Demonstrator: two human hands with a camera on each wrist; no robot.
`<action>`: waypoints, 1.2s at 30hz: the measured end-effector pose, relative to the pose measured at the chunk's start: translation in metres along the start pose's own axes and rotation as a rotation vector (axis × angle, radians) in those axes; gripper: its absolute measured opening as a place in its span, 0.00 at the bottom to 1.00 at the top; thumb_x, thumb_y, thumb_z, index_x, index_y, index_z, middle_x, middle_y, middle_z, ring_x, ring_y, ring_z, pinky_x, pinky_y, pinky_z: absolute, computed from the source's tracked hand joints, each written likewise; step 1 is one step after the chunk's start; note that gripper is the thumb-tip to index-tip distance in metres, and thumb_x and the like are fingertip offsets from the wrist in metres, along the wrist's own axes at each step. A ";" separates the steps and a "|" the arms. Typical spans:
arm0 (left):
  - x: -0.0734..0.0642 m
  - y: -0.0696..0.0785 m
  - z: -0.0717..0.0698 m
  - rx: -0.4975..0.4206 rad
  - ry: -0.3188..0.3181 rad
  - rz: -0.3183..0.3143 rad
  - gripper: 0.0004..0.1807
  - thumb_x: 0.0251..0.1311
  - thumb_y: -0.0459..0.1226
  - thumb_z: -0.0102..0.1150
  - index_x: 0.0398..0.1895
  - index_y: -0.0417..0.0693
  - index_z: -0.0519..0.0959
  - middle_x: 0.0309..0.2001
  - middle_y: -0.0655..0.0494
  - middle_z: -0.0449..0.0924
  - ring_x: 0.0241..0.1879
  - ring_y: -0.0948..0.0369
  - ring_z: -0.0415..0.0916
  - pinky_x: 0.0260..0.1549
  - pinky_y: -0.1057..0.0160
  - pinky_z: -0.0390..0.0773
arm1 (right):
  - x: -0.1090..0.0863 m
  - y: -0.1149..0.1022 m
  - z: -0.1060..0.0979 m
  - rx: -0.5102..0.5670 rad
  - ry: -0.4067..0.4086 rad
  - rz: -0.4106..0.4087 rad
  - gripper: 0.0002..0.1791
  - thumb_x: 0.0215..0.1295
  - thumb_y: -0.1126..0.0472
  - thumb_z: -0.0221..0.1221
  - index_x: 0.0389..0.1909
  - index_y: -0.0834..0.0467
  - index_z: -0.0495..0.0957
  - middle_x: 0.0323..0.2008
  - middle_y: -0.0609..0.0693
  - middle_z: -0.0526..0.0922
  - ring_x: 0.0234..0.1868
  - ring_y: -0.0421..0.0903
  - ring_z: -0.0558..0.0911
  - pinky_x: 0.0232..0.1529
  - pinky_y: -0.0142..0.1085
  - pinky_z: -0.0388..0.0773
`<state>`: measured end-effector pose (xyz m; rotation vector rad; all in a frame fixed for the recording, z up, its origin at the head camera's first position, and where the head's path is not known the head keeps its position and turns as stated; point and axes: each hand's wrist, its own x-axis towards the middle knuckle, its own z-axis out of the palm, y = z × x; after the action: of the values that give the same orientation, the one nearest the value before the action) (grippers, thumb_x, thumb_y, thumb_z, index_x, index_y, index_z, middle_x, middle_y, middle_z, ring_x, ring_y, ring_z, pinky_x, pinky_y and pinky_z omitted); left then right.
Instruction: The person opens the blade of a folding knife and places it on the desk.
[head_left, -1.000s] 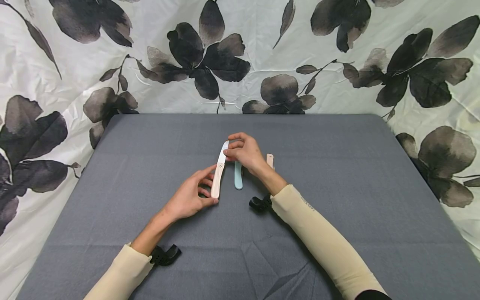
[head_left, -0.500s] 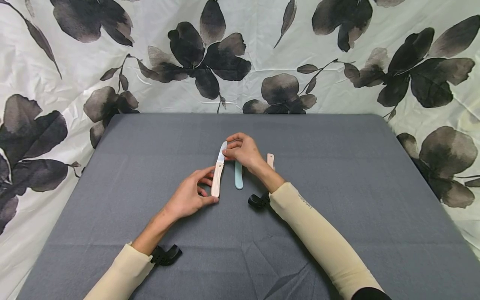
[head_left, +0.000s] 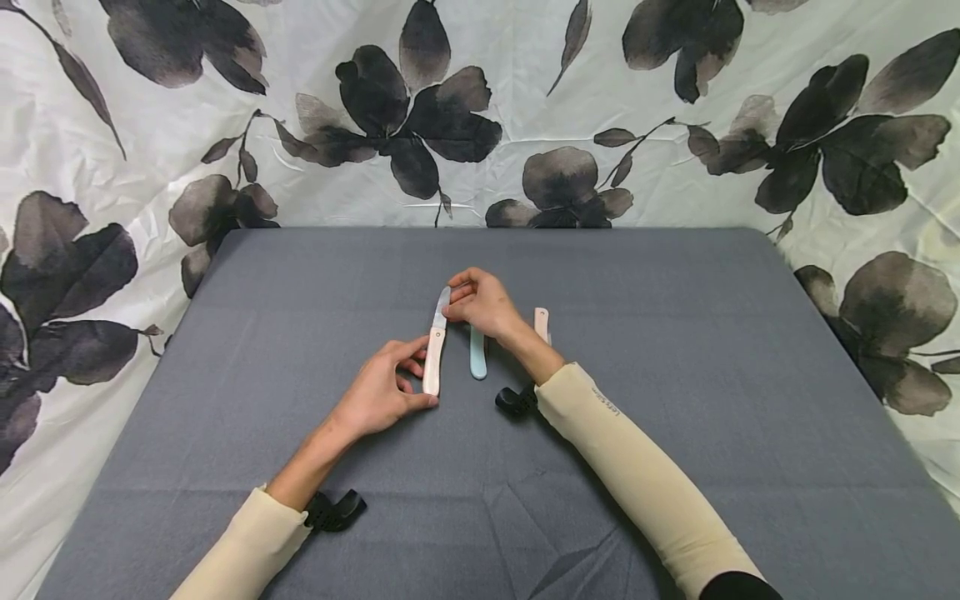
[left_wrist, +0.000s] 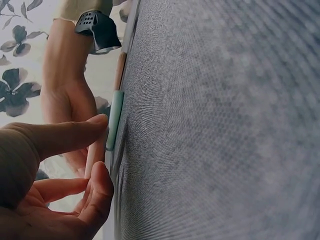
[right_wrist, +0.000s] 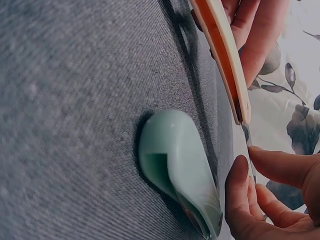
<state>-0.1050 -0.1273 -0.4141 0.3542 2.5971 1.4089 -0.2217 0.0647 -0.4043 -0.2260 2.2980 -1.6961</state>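
Observation:
A folding knife (head_left: 433,362) with a pale pink-beige handle stands out over the cloth, its blade (head_left: 442,307) swung out. My left hand (head_left: 375,387) holds the handle by its edges, thumb at the butt end and fingertips higher up. The blade is pinched between thumb and fingers of my right hand (head_left: 483,304). In the right wrist view the handle (right_wrist: 227,55) shows its long orange-toned slot. A mint-green folding knife (right_wrist: 172,145) lies on the cloth beneath my right hand, its upper part hidden in the head view.
Another pale-handled knife (head_left: 541,321) lies to the right, partly behind my right wrist. Grey cloth (head_left: 675,375) covers the table, with creases near the front. A white curtain with dark flowers (head_left: 525,100) hangs behind it.
My right hand has shifted slightly left, and the blade tip has moved slightly left and lower with it. My left hand has stayed nearly still.

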 end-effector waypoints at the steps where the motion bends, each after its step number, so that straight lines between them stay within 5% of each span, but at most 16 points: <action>1: 0.000 0.000 0.000 -0.003 0.000 -0.004 0.48 0.48 0.27 0.80 0.76 0.39 0.68 0.56 0.42 0.76 0.44 0.56 0.78 0.35 0.70 0.81 | 0.000 0.000 0.000 -0.018 0.002 -0.007 0.24 0.63 0.73 0.68 0.60 0.67 0.76 0.45 0.60 0.82 0.34 0.41 0.83 0.39 0.34 0.83; 9: 0.002 0.001 0.001 0.023 0.009 -0.015 0.49 0.48 0.26 0.79 0.77 0.37 0.67 0.56 0.41 0.75 0.39 0.58 0.79 0.33 0.70 0.81 | 0.004 -0.003 0.006 -0.130 0.013 -0.028 0.22 0.64 0.72 0.67 0.59 0.68 0.77 0.42 0.58 0.83 0.32 0.40 0.81 0.32 0.26 0.78; 21: 0.005 0.001 0.000 0.113 0.035 -0.016 0.48 0.48 0.28 0.80 0.76 0.36 0.68 0.58 0.41 0.75 0.47 0.53 0.79 0.31 0.70 0.79 | 0.010 -0.005 0.012 -0.345 0.021 -0.050 0.23 0.66 0.67 0.67 0.61 0.66 0.78 0.45 0.58 0.84 0.40 0.48 0.81 0.37 0.29 0.76; 29: 0.009 0.001 0.001 0.166 0.060 -0.020 0.47 0.46 0.29 0.81 0.73 0.33 0.70 0.54 0.41 0.77 0.46 0.52 0.77 0.53 0.55 0.76 | 0.012 -0.007 0.016 -0.471 0.009 -0.076 0.23 0.65 0.66 0.68 0.60 0.66 0.79 0.43 0.57 0.85 0.38 0.46 0.79 0.39 0.30 0.74; 36: 0.010 0.002 0.001 0.178 0.043 -0.042 0.46 0.46 0.30 0.81 0.72 0.33 0.71 0.51 0.43 0.76 0.45 0.54 0.76 0.54 0.55 0.74 | 0.014 -0.006 0.018 -0.502 -0.008 -0.056 0.24 0.65 0.65 0.69 0.61 0.66 0.79 0.39 0.54 0.82 0.33 0.43 0.76 0.34 0.29 0.71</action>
<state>-0.1145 -0.1224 -0.4131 0.2940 2.7560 1.1882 -0.2298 0.0422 -0.4052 -0.3964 2.6944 -1.1045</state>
